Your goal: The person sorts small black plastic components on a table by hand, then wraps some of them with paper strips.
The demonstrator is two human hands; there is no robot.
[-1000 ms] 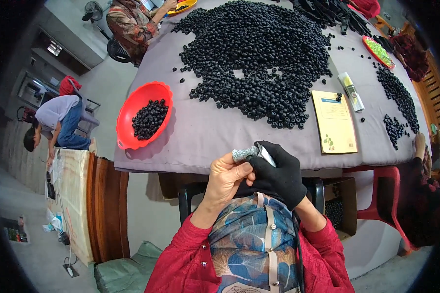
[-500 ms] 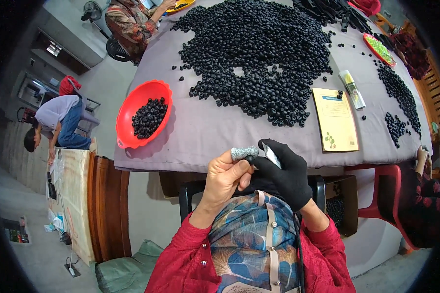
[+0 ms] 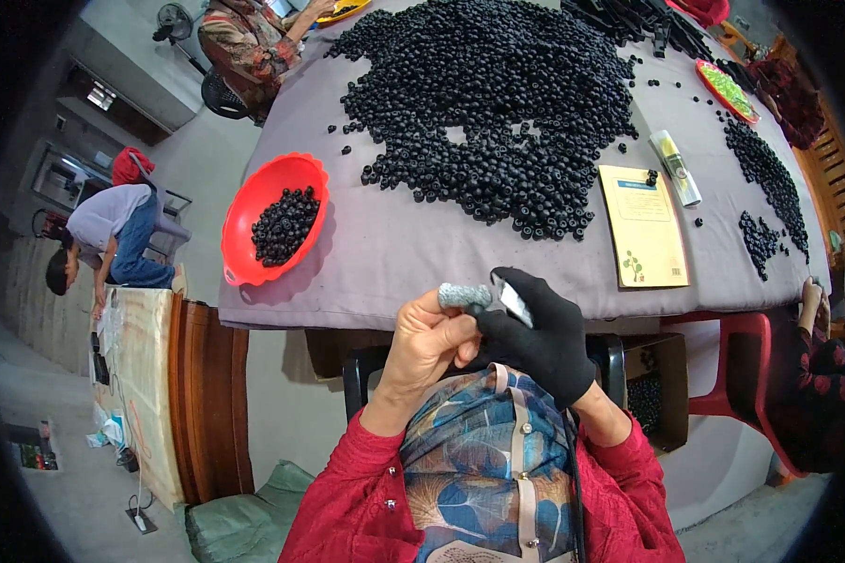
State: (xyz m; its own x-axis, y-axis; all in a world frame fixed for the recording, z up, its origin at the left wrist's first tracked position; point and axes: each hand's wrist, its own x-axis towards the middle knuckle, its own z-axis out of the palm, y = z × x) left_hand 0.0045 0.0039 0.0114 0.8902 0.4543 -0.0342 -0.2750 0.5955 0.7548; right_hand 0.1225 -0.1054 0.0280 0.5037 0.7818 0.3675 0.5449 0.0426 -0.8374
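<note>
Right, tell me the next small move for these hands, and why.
Perhaps steady the left hand and ease the pale flat piece in the black-gloved right hand nearer the grey finger cover: the hands are close together, with a gap between piece and cover. Anything the left hand pinches is hard to make out.

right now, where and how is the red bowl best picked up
Probably by the rim at its near-left end, coming from the person's side: the red bowl has a small tab jutting out there, its wall flares enough to pinch from above and below, and the black pieces leave that end bare. Keeping it level should stop them spilling.
</note>
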